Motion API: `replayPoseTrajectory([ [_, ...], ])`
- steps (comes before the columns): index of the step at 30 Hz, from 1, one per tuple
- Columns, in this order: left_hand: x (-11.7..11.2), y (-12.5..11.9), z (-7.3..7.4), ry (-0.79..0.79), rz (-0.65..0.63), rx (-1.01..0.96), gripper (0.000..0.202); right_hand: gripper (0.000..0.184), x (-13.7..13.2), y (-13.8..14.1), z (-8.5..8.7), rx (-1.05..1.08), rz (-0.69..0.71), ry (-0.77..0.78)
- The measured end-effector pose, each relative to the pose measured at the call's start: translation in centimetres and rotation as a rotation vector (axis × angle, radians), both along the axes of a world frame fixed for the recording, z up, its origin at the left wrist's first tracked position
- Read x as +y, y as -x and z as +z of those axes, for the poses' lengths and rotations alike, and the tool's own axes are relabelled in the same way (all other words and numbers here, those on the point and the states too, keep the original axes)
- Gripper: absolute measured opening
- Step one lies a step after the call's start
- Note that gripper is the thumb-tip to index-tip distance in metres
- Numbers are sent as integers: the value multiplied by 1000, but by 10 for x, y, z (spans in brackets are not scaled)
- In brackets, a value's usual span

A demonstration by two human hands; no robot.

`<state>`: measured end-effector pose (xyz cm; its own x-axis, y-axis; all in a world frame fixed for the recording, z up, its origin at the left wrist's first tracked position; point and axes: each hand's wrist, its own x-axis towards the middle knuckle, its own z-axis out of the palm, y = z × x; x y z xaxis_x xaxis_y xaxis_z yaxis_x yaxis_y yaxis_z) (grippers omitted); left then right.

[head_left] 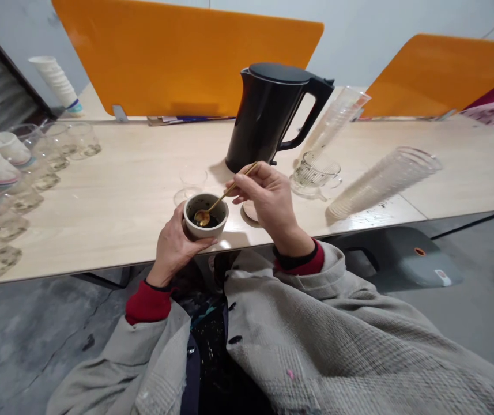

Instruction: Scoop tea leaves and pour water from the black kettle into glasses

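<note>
My left hand (174,245) is wrapped round a small pale cup (206,231), held tilted toward me at the table's front edge. Dark bits that look like loose leaves lie in the bottom of the cup. Between thumb and fingers, my right hand (268,199) pinches the handle of a gold spoon (202,217), whose bowl rests inside the cup. Just behind the cup stands a clear glass (191,181). A round wooden disc (250,212) lies partly hidden under my right hand.
A black kettle (261,115) stands behind my hands. To its right are a glass strainer cup (315,176) and stacks of clear plastic cups (385,181). Several glasses (85,141) and paper cups (2,147) line the left side. Orange dividers (186,57) rise at the back.
</note>
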<state>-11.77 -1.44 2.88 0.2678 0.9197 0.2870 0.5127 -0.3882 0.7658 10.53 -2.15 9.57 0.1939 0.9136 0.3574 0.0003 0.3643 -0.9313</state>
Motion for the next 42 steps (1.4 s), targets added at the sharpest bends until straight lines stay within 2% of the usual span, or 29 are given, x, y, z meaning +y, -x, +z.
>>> replayPoseTrajectory([
  [5,0,0,2,5,-1,5,101,48,27,-16,-3,62,-143,-71],
  [8,0,0,2,29,10,11,101,45,41,-20,3,76,-197,-120],
  [12,0,1,-1,10,18,7,102,35,45,-12,18,-8,-289,-240],
  [15,2,2,-5,-13,6,-5,102,30,45,2,18,-121,-342,-324],
  [19,3,2,-7,-26,-9,-26,103,28,57,20,-4,-302,-177,-307],
  [21,2,1,-7,-25,-6,-27,103,27,66,23,-14,-298,-103,-279],
  [23,1,1,-6,-16,-3,-23,103,26,71,24,-20,-216,-98,-287],
  [26,1,1,-4,-9,-4,-18,104,30,71,22,-20,-141,-107,-304],
  [30,1,2,-4,-10,5,-3,101,36,59,14,-10,-80,-179,-313],
  [34,3,2,-6,-37,21,-18,97,31,35,-23,7,-77,-387,-378],
  [38,6,3,-8,-56,42,-4,96,24,7,-92,24,-208,-706,-447],
  [40,7,3,-9,-59,45,-2,95,25,-3,-129,26,-314,-875,-481],
  [42,8,4,-11,-65,47,-5,96,23,-6,-160,21,-469,-987,-418],
])
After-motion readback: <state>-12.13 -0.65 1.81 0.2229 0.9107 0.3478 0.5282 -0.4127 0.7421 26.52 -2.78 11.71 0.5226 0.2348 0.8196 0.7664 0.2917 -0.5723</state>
